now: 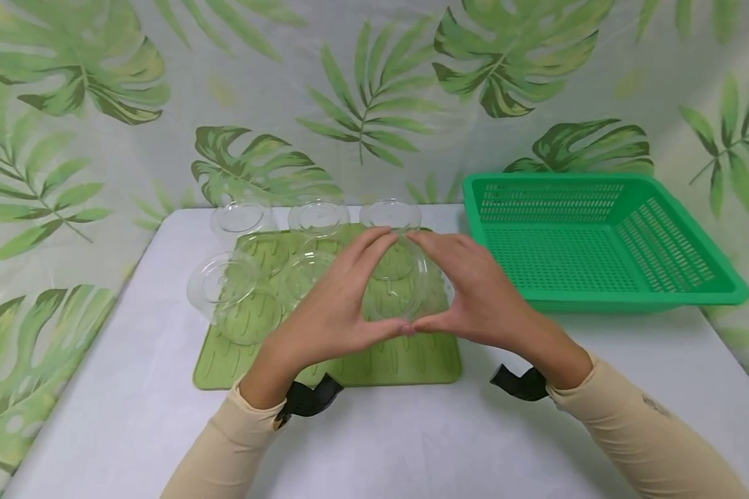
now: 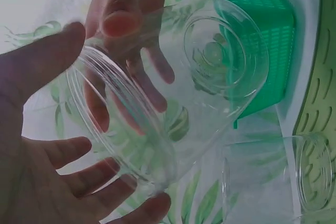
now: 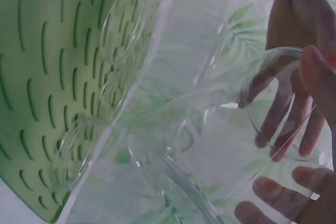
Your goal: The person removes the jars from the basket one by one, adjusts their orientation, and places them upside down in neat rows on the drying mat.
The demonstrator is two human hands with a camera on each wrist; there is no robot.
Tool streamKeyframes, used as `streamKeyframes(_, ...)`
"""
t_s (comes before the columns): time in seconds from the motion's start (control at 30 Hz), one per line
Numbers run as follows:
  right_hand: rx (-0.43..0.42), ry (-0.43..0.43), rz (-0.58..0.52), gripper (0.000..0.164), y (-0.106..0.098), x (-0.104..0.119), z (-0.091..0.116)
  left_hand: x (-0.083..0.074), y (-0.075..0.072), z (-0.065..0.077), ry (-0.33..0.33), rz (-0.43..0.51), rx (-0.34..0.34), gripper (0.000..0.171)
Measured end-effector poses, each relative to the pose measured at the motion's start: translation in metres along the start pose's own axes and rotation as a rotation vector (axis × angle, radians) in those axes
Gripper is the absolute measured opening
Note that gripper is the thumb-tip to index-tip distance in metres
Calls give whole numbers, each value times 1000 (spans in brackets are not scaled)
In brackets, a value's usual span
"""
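Between both hands is a clear see-through jar [image 1: 398,281] with a ridged rim. My left hand [image 1: 333,305] curves around its left side and my right hand [image 1: 483,294] around its right, the thumbs meeting at the near side. In the left wrist view, the left thumb and fingers lie along the ridged rim of the jar [image 2: 202,124], its round base pointing away. The right wrist view has the right thumb and fingers at the round end of the jar [image 3: 252,124]. A green ribbed mat [image 1: 327,371] lies below the hands.
Several similar clear jars stand over the mat in two rows, including a front-left jar [image 1: 221,277], a front-middle jar [image 1: 308,270] and a back-left jar [image 1: 240,218]. A green slotted basket [image 1: 605,298] stands at the right on the white-covered table [image 1: 412,443]. Leaf-printed cloth [image 1: 374,90] hangs behind.
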State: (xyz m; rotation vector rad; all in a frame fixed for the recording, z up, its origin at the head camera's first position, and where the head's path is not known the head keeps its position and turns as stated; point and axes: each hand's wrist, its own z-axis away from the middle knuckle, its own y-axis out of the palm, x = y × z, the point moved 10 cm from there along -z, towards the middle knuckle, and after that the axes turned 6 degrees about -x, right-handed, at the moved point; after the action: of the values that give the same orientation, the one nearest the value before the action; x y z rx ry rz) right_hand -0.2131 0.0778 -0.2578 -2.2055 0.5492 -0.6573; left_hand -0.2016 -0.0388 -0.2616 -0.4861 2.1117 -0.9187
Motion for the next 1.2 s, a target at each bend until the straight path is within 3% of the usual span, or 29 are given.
streamKeyframes(0.57,-42,-32,67,115,-5,11,5,-9,-2,-2,14,-19,-27,103)
streamKeyframes(0.93,32,75,-20,109,-2,2,14,-17,-11,1,88,-17,-92,96)
streamKeyframes(1.2,-2,13,-73,109,-5,1,16,-16,-16,4,98,27,-101,95)
